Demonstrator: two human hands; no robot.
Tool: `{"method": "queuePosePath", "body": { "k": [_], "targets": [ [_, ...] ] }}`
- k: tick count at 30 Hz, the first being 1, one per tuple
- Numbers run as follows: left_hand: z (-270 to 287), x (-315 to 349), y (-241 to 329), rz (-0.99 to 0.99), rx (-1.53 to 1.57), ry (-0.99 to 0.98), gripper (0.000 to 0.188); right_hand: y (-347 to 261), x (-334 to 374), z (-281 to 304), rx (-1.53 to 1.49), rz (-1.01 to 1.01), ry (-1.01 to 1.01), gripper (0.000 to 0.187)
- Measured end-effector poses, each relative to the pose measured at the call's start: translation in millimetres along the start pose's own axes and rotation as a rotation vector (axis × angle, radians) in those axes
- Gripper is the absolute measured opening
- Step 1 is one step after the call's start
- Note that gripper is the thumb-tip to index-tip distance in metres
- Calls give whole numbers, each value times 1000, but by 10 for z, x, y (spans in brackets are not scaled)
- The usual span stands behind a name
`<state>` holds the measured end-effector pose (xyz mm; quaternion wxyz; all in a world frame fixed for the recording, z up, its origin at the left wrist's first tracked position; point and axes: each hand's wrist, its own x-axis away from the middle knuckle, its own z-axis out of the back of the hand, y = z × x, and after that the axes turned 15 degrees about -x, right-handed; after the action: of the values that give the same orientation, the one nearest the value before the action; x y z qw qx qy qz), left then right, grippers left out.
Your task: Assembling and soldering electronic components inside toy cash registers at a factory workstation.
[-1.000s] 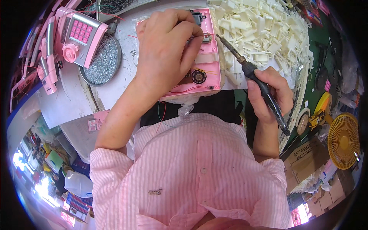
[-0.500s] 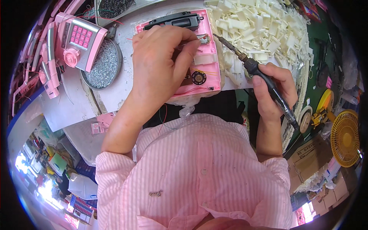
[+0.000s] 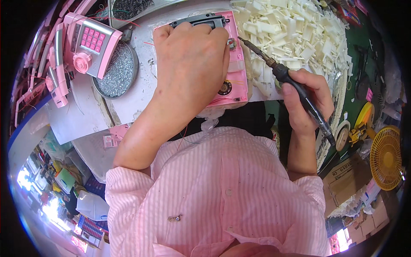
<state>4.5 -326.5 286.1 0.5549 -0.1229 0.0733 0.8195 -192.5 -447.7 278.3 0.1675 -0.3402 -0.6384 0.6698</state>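
Note:
A pink plastic housing point(image 3: 242, 66) lies on the table in front of me, with a black part point(image 3: 220, 19) along its far edge and a round speaker point(image 3: 225, 88) near its front. My left hand point(image 3: 192, 58) is bent over the housing, knuckles up and fingers curled inward. Its fingertips and whatever they hold are hidden beneath it. In my right hand point(image 3: 308, 96) is a black soldering iron point(image 3: 295, 83), held like a pen. Its tip points up and left, close to the right edge of the housing.
Behind the iron spreads a heap of cream plastic pieces point(image 3: 287, 30). To the left, a round tray of small screws point(image 3: 114, 75) stands partly under a pink and silver toy with a keypad point(image 3: 92, 43). More pink parts point(image 3: 53, 64) pile up beyond. A yellow fan point(image 3: 386, 156) is at far right.
My left hand has turned over and shifted right, its knuckles now covering more of the housing. The right hand and soldering iron have hardly moved.

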Motion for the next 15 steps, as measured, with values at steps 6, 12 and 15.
{"method": "queuePosePath", "body": {
  "k": [6, 12, 15],
  "targets": [
    [69, 5, 29, 35, -47, -124, 8, 70, 21, -6, -16, -10, -2, 27],
    [65, 7, 33, 39, -47, -115, 7, 76, 41, -20, 15, -16, 6, 26],
    [73, 5, 40, 40, -63, -128, 7, 84, 34, -13, 31, 2, -18, 26]
  ]
}}
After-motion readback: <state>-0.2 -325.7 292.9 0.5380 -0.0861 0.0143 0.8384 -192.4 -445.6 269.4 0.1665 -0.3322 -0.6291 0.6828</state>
